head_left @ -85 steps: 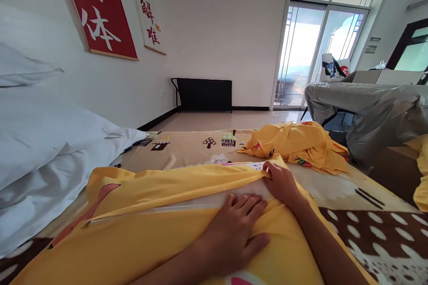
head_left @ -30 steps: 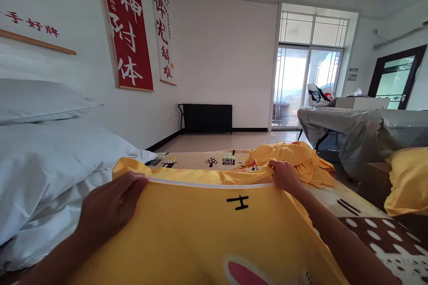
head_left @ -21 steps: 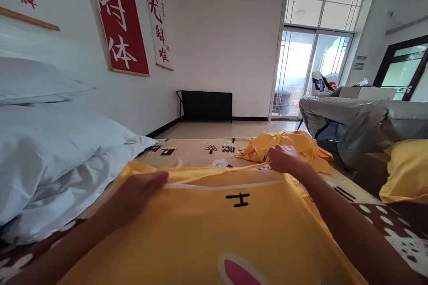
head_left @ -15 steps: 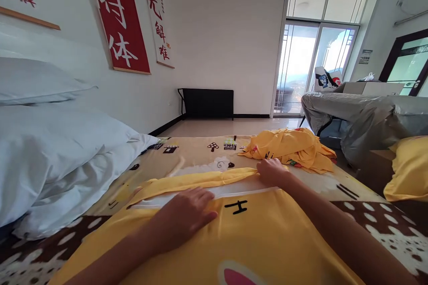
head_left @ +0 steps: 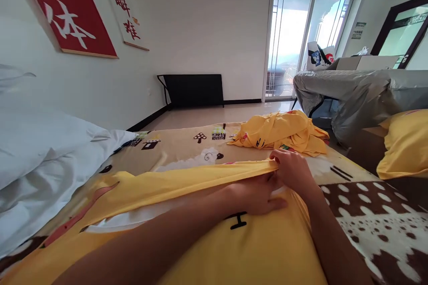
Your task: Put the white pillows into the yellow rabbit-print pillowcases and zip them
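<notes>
A yellow pillowcase [head_left: 254, 249] with a black letter print lies before me around a white pillow [head_left: 133, 217], which shows as a pale strip along the opening. My right hand [head_left: 294, 171] is closed on the far edge of the opening, near its right corner, holding that edge raised. My left hand [head_left: 254, 195] reaches across to the same corner, just below the right hand. Its thumb is stretched out over the near side of the pillowcase; its other fingers are partly hidden at the opening. The raised flap runs left in a long fold.
A crumpled yellow cloth [head_left: 277, 131] lies farther back on the patterned blanket [head_left: 180, 147]. White pillows [head_left: 60, 147] are piled at left. At right, a yellow pillow [head_left: 406, 142] sits in a cardboard box, near a plastic-covered table [head_left: 354, 81]. A black folded frame [head_left: 194, 91] leans on the wall.
My left hand has moved right along the opening to its right corner. My right hand has raised the far edge, and the flap has widened. The view has tipped down and turned slightly right.
</notes>
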`<action>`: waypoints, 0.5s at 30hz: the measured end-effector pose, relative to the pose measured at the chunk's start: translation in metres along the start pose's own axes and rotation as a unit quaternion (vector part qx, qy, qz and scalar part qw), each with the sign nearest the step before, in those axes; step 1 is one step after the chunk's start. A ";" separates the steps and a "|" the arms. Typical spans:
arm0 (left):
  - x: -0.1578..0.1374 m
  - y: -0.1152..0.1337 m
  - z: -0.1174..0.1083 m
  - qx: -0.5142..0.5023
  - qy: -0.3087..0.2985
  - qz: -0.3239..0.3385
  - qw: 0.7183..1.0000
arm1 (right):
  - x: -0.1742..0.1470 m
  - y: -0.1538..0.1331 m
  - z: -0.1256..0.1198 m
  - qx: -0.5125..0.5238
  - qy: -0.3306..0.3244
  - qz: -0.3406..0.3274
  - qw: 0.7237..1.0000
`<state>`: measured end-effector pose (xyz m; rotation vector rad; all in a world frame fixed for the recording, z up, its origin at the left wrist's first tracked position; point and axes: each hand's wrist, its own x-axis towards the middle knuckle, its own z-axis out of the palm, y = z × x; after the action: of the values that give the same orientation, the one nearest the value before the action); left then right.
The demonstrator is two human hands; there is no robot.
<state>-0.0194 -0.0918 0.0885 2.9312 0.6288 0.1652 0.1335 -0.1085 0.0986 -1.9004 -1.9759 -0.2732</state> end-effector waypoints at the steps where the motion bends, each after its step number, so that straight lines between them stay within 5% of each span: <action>1: 0.001 -0.001 0.004 -0.011 0.020 -0.005 1.000 | 0.000 0.003 -0.001 0.009 0.019 -0.005 1.000; 5: -0.003 -0.003 0.017 -0.049 0.062 -0.064 0.995 | 0.002 0.002 -0.006 0.050 0.059 -0.038 0.996; 12: 0.000 -0.003 0.019 -0.140 0.024 -0.063 0.988 | -0.009 0.000 -0.014 0.185 0.106 -0.056 0.975; 15: 0.002 -0.005 0.017 -0.233 0.088 -0.091 0.964 | -0.013 0.000 -0.019 0.208 0.129 -0.053 0.968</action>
<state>-0.0174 -0.0885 0.0709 2.4104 0.7600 0.4841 0.1359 -0.1278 0.1106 -1.4227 -1.7934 -0.1143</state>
